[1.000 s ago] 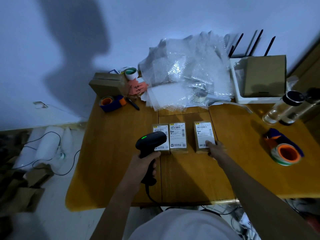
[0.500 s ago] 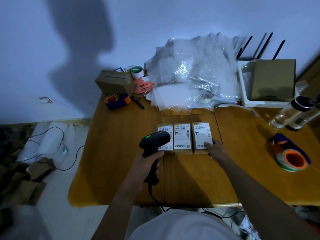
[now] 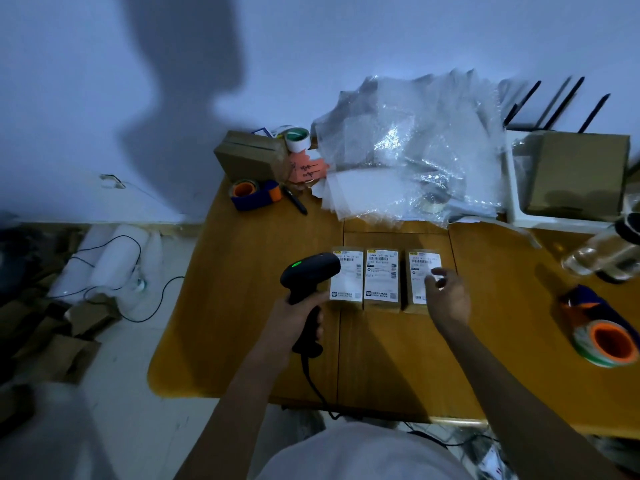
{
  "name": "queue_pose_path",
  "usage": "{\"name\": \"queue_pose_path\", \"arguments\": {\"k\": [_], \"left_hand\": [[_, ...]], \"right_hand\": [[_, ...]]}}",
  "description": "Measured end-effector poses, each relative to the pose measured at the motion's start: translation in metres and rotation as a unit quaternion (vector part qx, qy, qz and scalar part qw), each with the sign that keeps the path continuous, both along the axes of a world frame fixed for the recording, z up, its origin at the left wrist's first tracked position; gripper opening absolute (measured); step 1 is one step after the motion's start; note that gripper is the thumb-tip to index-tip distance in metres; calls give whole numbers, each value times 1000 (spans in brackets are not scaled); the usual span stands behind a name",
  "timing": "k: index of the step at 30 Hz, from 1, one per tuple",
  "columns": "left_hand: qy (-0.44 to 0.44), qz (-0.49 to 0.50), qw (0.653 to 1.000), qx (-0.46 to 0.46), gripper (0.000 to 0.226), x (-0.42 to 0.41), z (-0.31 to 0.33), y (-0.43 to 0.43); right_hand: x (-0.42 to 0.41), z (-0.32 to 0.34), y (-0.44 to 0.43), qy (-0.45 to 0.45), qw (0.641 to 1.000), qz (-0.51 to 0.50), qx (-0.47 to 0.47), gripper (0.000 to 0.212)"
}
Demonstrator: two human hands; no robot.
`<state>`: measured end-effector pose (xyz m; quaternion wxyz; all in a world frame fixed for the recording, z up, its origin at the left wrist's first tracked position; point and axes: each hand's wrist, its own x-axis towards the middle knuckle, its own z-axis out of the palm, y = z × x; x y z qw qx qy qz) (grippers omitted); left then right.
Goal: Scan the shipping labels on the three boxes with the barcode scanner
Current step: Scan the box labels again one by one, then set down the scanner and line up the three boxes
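Observation:
Three small brown boxes lie side by side on the wooden table [image 3: 242,306], each with a white shipping label on top: the left box [image 3: 347,277], the middle box [image 3: 381,278] and the right box [image 3: 417,282]. My left hand [image 3: 298,315] grips a black corded barcode scanner [image 3: 308,275] with a green light lit; its head hangs over the left box's near-left corner. My right hand [image 3: 448,299] hovers over the right box's near right part, fingers loosely curled, holding nothing.
Bubble wrap [image 3: 408,150] is piled at the back. A cardboard box [image 3: 249,155], a white tape roll [image 3: 298,138], a tape dispenser [image 3: 254,194] and a pen [image 3: 294,200] sit back left. Another box in a white tray [image 3: 578,171], bottles [image 3: 602,252] and tape rolls [image 3: 606,341] are right.
The right box has been slid left to sit against the other two. My right hand has lifted off it and now hovers above it. The scanner hand has stayed in place.

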<state>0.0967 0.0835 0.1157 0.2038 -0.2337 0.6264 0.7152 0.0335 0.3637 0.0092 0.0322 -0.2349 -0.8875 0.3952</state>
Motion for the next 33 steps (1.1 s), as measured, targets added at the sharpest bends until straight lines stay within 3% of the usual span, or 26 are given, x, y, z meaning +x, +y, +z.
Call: {"name": "queue_pose_path", "arguments": {"k": [5,9,13,23,29,33], "left_hand": [[7,27,999,43,27,-14,-2,-7],[8,44,997,64,22,-30,-7,-14],[8,85,994,68,22,-46,-16,-21],[-28,120,992,11,33,-76,-43,-41],[-10,13,990,-143,23,-80,-61,-48],[33,-59,961,-267,29,-75,-80,-49]], "right_hand": [[6,41,-59,-28,974,173,-143,22],[17,55,-101,-109,926,289,-217,37],[27,59,-133,-173,890,325,-268,45],[18,61,-179,-233,866,297,-327,26],[5,44,-193,-254,874,231,-344,27],[-5,34,-207,-260,894,183,-315,22]]}}
